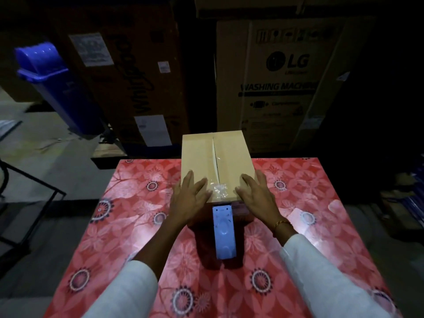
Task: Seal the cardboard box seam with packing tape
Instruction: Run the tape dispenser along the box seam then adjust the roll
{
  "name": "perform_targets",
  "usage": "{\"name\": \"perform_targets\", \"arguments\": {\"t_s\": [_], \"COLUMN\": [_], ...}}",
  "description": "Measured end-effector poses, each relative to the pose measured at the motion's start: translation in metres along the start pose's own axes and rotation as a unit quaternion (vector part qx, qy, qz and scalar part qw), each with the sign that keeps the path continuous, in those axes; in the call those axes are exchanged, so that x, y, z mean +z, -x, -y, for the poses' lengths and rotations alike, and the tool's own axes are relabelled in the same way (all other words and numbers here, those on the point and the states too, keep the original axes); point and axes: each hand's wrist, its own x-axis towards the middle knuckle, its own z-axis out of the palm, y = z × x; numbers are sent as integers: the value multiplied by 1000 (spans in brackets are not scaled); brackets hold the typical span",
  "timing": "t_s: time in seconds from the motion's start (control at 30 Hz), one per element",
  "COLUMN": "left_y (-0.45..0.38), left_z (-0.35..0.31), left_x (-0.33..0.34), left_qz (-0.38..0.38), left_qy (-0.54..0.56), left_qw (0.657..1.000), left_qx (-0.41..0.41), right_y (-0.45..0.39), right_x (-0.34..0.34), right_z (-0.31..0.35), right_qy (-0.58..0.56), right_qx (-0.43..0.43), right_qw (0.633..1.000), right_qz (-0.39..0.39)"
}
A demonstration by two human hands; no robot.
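Cardboard box (202,157) at the middle of the far part of the table (137,226), long axis running straight away from the viewer, near end facing the body, far end reaching the table's far edge. Nearest the viewer, two white sleeves (128,292) coming in from the lower corners over the red floral table cover. Between the forearms, a blue tape dispenser (224,232) standing against the box's near face, its length lined up with the seam above it. Left hand (189,198) laid flat on the near left corner of the box top, fingers (202,183) spread and released, gripping nothing. Right hand (257,196) flat on the near right corner, fingers likewise spread and unclenched, a gold bangle (281,224) at the wrist. Between the hands, a crumpled patch of clear packing tape (219,189) stuck over the near end of the seam (215,157). Farther along, seam running lengthwise down the middle of the top, flaps slightly parted; clear tape hard to make out there. Beyond the table, a large LG washing machine carton (286,83) on the right, another tall carton (128,88) to its left, and a blue swing-lid bin (52,83) on the floor at far left.
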Motion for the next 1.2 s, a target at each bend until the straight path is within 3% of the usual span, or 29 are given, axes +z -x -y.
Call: {"name": "perform_targets", "arguments": {"t_s": [0.17,0.57,0.77,0.9,1.07,1.2], "left_y": [7,37,42,40,22,0], "left_z": [-12,-19,-21,-18,-19,-25], "left_x": [3,4,4,6,4,-5], "left_qz": [0,-29,-36,-30,-36,-11], "left_qy": [19,21,17,15,-59,-100], "left_qw": [998,997,997,997,997,995], "left_qx": [-62,-69,-71,-71,-38,14], "right_y": [13,38,76,110,131,131], "right_x": [7,23,45,61,73,81], "right_z": [4,-3,-1,-4,-14,-6], "right_qy": [-16,-21,-62,-126,-206,-214], "right_qx": [23,44,41,31,93,116], "right_qw": [1000,997,983,971,970,969], "right_qz": [-5,-54,-166,-199,-87,-46]}}
